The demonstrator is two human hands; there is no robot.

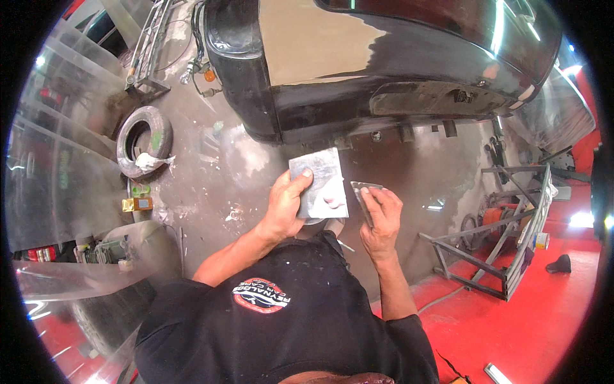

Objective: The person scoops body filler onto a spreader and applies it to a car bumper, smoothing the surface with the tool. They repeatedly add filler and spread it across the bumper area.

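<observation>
In my left hand I grip a grey, flat rectangular board with my thumb on its face; a pale, whitish lump of paste sits on its right part. Just right of it, my right hand is closed on a thin grey spreader, held apart from the board. Above my hands is the dark rear of a car, with a large beige, matte patch on its panel.
A tyre with a white rag lies at left, near a small yellow can and hanging plastic sheeting. A metal stand is at right beside red flooring. A metal rack stands at the upper left.
</observation>
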